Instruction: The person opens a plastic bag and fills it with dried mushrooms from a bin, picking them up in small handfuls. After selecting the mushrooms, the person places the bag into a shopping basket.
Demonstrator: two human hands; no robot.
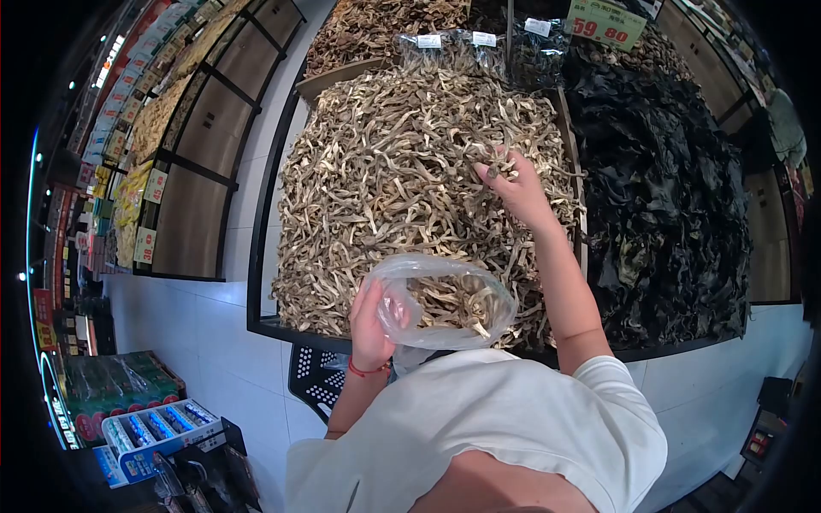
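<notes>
Head view: where is the right hand [513, 184]?
– It is up on the pile of dried mushroom strips [385, 171]. Thumb and fingertips are pressed together and pinch a few pieces.
– And the left hand [369, 329]?
– Lower, near the body. Its fingers are closed around the rim of a clear plastic bag [449, 303] and keep the mouth open. The bag has some strips inside and hangs just before the pile's lower edge.
– What is beside the pile?
– Black dried fungus [658, 188], at the right.
</notes>
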